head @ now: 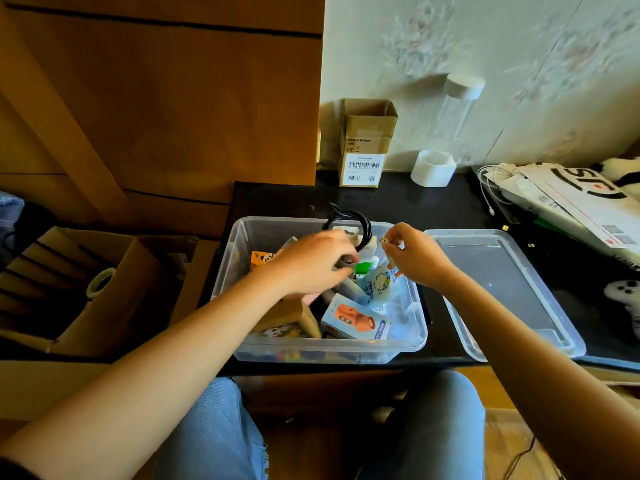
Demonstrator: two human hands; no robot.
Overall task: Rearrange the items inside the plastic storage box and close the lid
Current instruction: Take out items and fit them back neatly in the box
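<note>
Both of my hands are over the open plastic storage box (242, 271), which sits on the dark tabletop (398, 202) just in front of my knees. My left hand (311, 263) reaches down into the middle of the box, fingers curled round a dark grey object (344, 263) that is too blurred to name. My right hand (414, 256) hovers over the box's right side, thumb and fingertips pinching a small pale thing (383, 240) I cannot identify. Directly under those fingers lies a light blue cartoon pouch (377, 284). Nearer to me than both hands, a mini fan box (356, 322) with an orange picture rests against the near wall, and a brown cardboard box (294, 315) lies beneath my left wrist. Beyond my left fingertips, a coiled black cable (349, 220) stands at the far wall. The clear lid (502, 289) lies flat on the tabletop just to the right of my right forearm, off the box. Farther back stand a barcoded carton (365, 143) and a clear bottle (453, 112).
</note>
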